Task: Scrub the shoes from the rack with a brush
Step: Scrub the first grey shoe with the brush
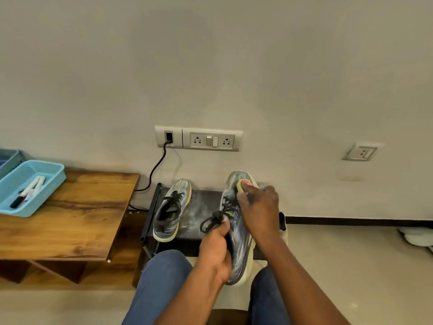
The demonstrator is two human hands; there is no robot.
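Held shoe (236,233): grey, streaked, pale sole edge, black laces in a loose tangle, raised above the knees between both hands, toe pointing away. Left hand (216,248) curled round the heel end, thumb by the laces. Right hand (259,211) pinching a small pale brush (243,184) with a red top against the toe.

Likely slip: brush pressure at the far toe, grip only at the heel, so a twist or drop onto the rack (201,207) below. Laces could snag the bristles.

Beyond the left hand, second shoe (172,211) lying on the dusty black rack. Further left, wooden table (77,214) carrying a blue tray (50,184) of markers.
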